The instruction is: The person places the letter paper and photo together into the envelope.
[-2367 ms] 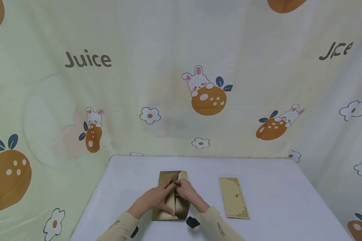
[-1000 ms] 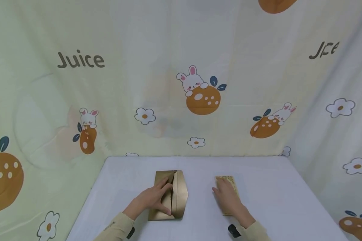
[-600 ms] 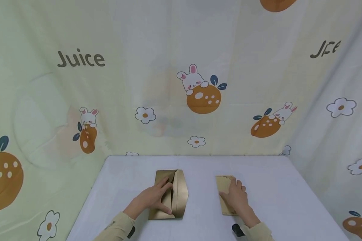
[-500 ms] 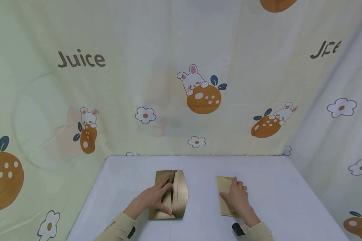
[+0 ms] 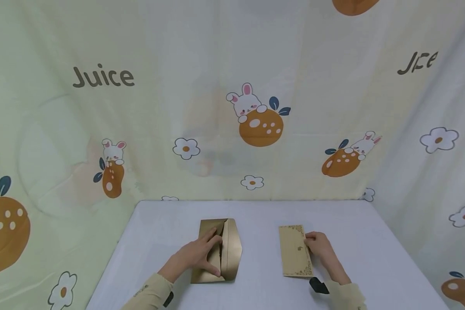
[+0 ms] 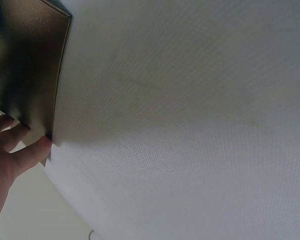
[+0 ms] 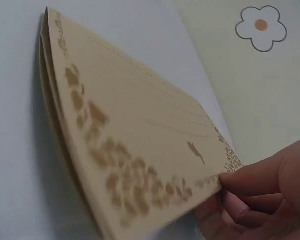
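A gold envelope [image 5: 232, 252] lies on the table left of centre, its pointed flap spread to the right and a dark slit along its mouth. Across its body rests my left hand [image 5: 197, 253], fingers and thumb spread and extended, pressing beside the slit. The left wrist view catches the shiny envelope [image 6: 27, 60] with the fingertips at its edge. To the right is a folded sheet of tan letter paper [image 5: 293, 254] with brown scroll corners. My right hand [image 5: 320, 246] pinches its right edge; in the right wrist view the letter paper [image 7: 135, 105] shows several layers and faint ruled lines.
The table [image 5: 255, 215] has a white cover. Behind and at both sides hangs a pale curtain [image 5: 201, 107] printed with rabbits, oranges and flowers. A gap of bare table separates the envelope from the letter paper.
My right hand has left the envelope, passed over the letter paper, and now pinches its right edge, uncovering the printed front. My left hand has stayed on the envelope.
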The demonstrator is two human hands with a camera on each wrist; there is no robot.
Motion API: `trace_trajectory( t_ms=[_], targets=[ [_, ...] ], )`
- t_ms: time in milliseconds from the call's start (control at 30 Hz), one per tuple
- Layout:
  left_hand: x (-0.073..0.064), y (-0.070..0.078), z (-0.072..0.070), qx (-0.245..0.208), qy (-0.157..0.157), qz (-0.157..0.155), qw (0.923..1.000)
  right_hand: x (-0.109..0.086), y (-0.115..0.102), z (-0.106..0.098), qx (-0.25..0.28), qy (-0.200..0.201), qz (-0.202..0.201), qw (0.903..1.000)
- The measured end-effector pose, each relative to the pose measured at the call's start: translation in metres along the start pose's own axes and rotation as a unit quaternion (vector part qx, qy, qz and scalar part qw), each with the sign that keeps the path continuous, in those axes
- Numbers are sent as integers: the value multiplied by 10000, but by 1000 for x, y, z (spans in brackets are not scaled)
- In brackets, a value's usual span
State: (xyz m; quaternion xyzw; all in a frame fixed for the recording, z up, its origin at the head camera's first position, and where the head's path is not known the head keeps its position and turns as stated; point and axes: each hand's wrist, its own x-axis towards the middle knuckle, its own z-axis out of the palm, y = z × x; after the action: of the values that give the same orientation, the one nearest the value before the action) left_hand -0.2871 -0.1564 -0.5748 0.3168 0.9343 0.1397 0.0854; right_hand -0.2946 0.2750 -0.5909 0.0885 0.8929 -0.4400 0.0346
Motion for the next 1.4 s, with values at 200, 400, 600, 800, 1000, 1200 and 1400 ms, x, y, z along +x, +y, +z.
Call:
trace_trajectory(
  t_ms=[200, 400, 600, 800, 1000, 1200, 1400],
  targets=[
    [0, -2, 0, -10, -27, -7, 10000, -2, -8, -4, 583, -11, -141, 9982],
    [1, -5, 2, -23, -30, -21, 10000, -4, -23, 0, 911, -166, -232, 9954],
    [0, -4, 3, -7, -13, 11, 10000, -8, -31, 6, 1058, -259, -245, 9938],
    [0, -2, 2, -33, -13, 6, 10000, -9, -39, 12, 1097, -235, -200, 9935],
    [0, -4, 4, -7, 8, 33, 10000, -7, -48, 23, 1232, -331, -349, 9912],
    [1, -5, 5, -12, 36, 45, 10000, -6, -55, 37, 1446, -401, -383, 9879],
    [1, -6, 5, -9, 54, 31, 10000, -5, -64, 52, 1434, -453, -389, 9879]
  ],
)
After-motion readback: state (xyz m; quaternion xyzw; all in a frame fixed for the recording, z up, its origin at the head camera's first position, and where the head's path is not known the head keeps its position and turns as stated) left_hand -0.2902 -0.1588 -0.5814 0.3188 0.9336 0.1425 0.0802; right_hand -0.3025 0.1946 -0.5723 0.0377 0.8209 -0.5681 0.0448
